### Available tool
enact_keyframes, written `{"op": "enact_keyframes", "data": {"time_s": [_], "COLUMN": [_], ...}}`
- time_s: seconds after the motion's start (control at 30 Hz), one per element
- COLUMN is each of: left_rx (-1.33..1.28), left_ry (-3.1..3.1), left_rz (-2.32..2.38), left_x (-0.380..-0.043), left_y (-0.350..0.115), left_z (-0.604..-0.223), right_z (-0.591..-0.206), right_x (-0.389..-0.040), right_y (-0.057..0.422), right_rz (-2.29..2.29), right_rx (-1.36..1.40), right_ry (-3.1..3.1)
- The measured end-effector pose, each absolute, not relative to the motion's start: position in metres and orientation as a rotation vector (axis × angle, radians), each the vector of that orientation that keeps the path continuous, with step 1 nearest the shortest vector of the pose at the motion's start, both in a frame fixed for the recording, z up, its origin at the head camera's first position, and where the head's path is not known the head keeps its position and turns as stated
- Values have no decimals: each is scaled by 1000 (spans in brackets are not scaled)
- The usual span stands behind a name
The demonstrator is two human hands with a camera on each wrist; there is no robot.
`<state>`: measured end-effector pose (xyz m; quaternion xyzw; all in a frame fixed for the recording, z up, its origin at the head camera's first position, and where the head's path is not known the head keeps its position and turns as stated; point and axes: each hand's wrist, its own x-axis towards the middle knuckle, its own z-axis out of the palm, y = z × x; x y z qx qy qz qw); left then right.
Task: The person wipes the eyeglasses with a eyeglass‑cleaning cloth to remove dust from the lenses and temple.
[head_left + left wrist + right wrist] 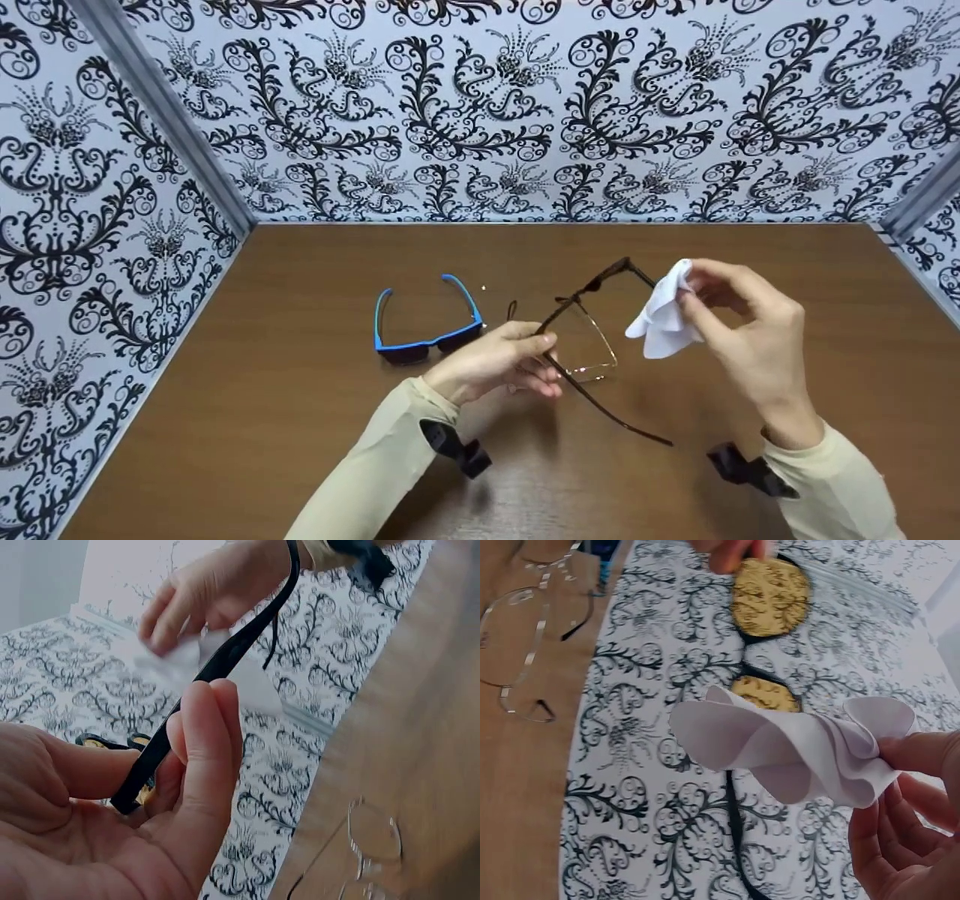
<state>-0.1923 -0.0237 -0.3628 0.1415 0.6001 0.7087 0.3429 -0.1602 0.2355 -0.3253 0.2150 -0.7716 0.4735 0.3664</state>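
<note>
My left hand [502, 360] holds a pair of dark-framed glasses [594, 285] by one end of the front, thumb on one side and fingers on the other. Their temples stand unfolded, and yellow lenses [771, 598] show in the right wrist view. A crumpled white cloth [664, 319] is pinched between the thumb and fingers of my right hand [757, 330]. In the head view the cloth overlaps the tip of the far temple; from the right wrist it covers part of the lower lens.
Blue-framed sunglasses [409, 352] with dark lenses lie on the brown table [315, 450], left of my left hand. Thin metal-rimmed glasses [532, 652] rest on the table beneath the held pair. Patterned black-and-white walls [480, 112] stand behind and at the sides.
</note>
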Motion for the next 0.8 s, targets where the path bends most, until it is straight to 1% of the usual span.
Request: {"op": "enact_keyframes", "data": {"time_s": [0.2, 0.27, 0.4, 0.63, 0.8], "left_rx": [360, 357, 368, 388, 363], "left_ry": [1623, 1628, 1624, 1611, 1597], "left_rz": [1837, 1826, 1776, 1777, 1798], "left_x": [-202, -205, -211, -221, -226], "left_y": [-42, -48, -59, -71, -76], "left_z": [-363, -362, -360, -357, -359], "right_z": [-307, -301, -298, -326, -345], "right_x": [-153, -153, -154, -155, -154], "right_y": [254, 261, 272, 280, 277], "right_rz": [1279, 1377, 1414, 1024, 1098], "right_rx": [506, 485, 505, 711, 747], "right_ry": [-1985, -1966, -2016, -2340, -2489]}}
